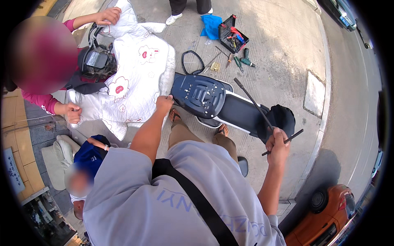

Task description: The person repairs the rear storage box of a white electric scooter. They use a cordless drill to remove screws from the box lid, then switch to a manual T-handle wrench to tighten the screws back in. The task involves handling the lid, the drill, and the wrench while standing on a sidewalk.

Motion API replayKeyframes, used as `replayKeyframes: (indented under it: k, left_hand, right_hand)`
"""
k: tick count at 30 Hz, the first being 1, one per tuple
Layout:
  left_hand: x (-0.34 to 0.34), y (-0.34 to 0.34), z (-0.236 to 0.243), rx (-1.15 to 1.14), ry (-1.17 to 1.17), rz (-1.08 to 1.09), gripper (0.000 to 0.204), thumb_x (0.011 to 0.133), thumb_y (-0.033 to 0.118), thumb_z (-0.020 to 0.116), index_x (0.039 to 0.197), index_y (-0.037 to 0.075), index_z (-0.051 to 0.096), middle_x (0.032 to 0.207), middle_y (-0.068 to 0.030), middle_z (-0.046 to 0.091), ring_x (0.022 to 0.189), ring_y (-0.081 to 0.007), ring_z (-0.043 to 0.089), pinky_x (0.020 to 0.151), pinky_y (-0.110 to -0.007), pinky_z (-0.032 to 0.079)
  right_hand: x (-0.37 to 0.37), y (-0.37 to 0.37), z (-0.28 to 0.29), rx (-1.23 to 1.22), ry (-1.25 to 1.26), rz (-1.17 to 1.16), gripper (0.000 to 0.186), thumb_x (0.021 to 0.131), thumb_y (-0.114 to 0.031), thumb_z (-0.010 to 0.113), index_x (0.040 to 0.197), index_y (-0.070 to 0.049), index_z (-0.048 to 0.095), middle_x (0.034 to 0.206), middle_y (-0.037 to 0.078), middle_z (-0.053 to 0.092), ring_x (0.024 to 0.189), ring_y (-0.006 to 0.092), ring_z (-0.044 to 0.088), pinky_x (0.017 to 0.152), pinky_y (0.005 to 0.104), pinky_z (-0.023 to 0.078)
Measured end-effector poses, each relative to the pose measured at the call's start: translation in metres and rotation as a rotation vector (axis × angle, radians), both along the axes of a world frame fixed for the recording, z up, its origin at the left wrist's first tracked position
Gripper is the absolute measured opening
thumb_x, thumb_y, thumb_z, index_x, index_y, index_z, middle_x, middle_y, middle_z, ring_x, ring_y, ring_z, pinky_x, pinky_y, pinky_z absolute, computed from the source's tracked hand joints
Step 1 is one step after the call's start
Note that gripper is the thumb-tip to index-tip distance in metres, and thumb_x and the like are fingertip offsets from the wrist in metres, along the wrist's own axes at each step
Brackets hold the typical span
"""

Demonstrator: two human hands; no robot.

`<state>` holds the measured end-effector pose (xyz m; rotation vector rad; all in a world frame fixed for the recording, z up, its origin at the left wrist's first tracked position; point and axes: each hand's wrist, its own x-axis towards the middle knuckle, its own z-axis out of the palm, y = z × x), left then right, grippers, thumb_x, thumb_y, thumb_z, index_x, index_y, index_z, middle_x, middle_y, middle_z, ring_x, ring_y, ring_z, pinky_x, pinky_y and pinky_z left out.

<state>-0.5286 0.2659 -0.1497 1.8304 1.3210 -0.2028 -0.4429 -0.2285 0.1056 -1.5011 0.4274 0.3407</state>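
My right hand [277,146] is closed around the crossbar of a long black T-handle socket wrench [255,103]. Its shaft points up and away over the scooter seat. My left hand [165,103] is closed at the near left end of the scooter's dark ridged footboard [199,93], beside a white quilted wind cover [141,61]. What its fingers pinch, if anything, is too small to make out. Small pale bits lie scattered on the footboard. Beyond it runs the long black seat [240,112] with white side trim, and a black cloth-like bundle [281,121] sits at the rear end.
On the pavement lie an opened tool case [234,36], a blue bag [211,25], a green power tool [247,58], pliers [229,61] and a black loop [193,62]. A person in pink sleeves [41,101] sits by the quilted cover. An orange car [324,217] stands at the right.
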Motion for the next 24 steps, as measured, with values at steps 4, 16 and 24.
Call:
replayKeyframes:
  k: [4,16,24]
  left_hand:
    - [0.007,-0.022,0.080,-0.201,0.095,-0.197,0.036,0.105,0.031,0.066,0.097,-0.003,0.074,0.084,-0.0122,0.076,0.060,-0.0199,0.064,0.052,-0.035,0.049]
    - [-0.067,-0.263,0.226,-1.182,-0.711,0.281,0.019,0.113,0.033,0.054,0.119,0.017,0.062,0.131,-0.0012,0.067,0.117,-0.0170,0.066,0.098,-0.044,0.055]
    - [-0.119,-0.277,0.268,-0.479,-0.658,-0.222,0.039,0.104,0.015,0.070,0.139,0.006,0.057,0.119,-0.0031,0.063,0.108,-0.0123,0.061,0.097,-0.035,0.054]
  right_hand:
    - [0.004,0.009,-0.016,0.026,-0.177,0.276,0.037,0.111,-0.023,0.057,0.132,0.005,0.068,0.076,-0.001,0.057,0.066,0.0069,0.050,0.060,0.0243,0.043]
    - [-0.077,0.065,-0.039,-0.163,-0.516,0.890,0.033,0.100,-0.031,0.075,0.118,-0.003,0.077,0.090,0.014,0.067,0.085,0.0250,0.065,0.079,0.0371,0.052]
    - [-0.114,0.029,-0.004,-0.142,-0.518,0.860,0.019,0.100,-0.018,0.073,0.095,0.000,0.074,0.084,0.008,0.064,0.074,0.0194,0.059,0.068,0.0365,0.048]
